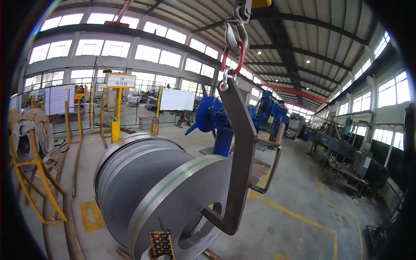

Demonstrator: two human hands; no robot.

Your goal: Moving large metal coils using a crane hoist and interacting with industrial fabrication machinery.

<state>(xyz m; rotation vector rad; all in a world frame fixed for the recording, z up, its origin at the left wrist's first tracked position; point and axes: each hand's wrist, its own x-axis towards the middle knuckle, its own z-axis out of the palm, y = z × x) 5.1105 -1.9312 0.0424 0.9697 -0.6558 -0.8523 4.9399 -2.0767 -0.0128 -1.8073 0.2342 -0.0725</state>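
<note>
Low in the view, my left hand [148, 254] shows only as a bit of light glove, closed around a yellow-and-black crane remote control [161, 245] with several buttons and a short antenna. My right hand is out of view. Just beyond the remote stands a steel strip coil [162, 221] with a green band along its rim. In front of its face hangs a dark steel C-hook [240, 130] with a side handle [274, 169]. The hook's lower arm overlaps the coil's centre hole; I cannot tell how far in it reaches. A shackle [224, 82] and red link [236, 67] join it to the crane hook [234, 39].
More grey coils [134, 164] stand close behind the first one. Beyond them is a blue machine [212, 117]. Yellow frames [37, 173] and floor rails [76, 173] run along the left. Yellow lines [299, 216] mark the floor at right, with machinery [346, 164] farther off.
</note>
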